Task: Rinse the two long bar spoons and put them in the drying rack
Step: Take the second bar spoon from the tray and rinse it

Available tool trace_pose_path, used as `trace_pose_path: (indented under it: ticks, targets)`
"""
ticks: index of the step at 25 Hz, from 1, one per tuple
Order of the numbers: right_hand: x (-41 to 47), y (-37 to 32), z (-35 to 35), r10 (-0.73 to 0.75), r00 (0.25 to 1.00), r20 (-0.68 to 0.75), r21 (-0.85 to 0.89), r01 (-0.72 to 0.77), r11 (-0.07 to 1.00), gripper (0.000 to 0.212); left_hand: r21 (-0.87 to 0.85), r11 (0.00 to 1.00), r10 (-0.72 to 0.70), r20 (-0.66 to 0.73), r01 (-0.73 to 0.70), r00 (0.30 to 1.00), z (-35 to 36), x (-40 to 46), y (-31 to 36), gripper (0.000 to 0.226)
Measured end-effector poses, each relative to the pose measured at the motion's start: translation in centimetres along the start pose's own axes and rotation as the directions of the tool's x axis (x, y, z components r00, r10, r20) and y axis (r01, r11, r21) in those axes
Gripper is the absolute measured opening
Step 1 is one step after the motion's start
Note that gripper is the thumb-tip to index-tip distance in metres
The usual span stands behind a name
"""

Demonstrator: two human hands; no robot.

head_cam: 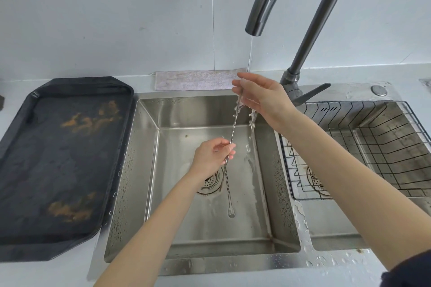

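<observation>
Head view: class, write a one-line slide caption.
Both hands, left and right, hold a bar spoon under the tap stream over the sink.

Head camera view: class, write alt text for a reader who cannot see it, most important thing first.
Two bare hands hold a long twisted steel bar spoon under a thin stream from a dark curved tap, right hand at its top, left hand lower down. A second spoon lies in the steel sink basin; the black wire drying rack at right holds no spoons.
</observation>
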State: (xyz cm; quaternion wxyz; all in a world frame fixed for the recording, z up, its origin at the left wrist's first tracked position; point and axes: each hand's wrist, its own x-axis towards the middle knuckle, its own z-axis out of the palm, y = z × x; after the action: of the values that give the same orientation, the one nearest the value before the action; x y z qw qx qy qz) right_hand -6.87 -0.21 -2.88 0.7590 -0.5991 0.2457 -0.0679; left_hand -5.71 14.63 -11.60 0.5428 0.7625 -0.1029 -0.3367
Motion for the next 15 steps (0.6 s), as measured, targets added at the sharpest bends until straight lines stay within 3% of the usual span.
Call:
trace_pose_path:
  ticks: [8,12,15]
  targets:
    - [0.3,-0.9,-0.1,-0.070,0.992,-0.104,-0.041,0.066,0.997,0.009,0.074,0.996,0.052,-0.028,-0.050,0.998,0.3,0.9,0.5,0.019]
    - [0.1,-1.0,-0.1,-0.091,0.992,-0.091,-0.002,0.091,0.996,0.025,0.098,0.993,0.071,-0.020,-0.068,0.997,0.4,1.3,0.4,0.023]
    - [0.1,-1.1,0.0,-0.097,0.990,-0.105,-0.020,0.096,0.995,0.025,0.127,0.986,0.110,-0.014,-0.107,0.994,0.6,1.6,1.1,0.023]
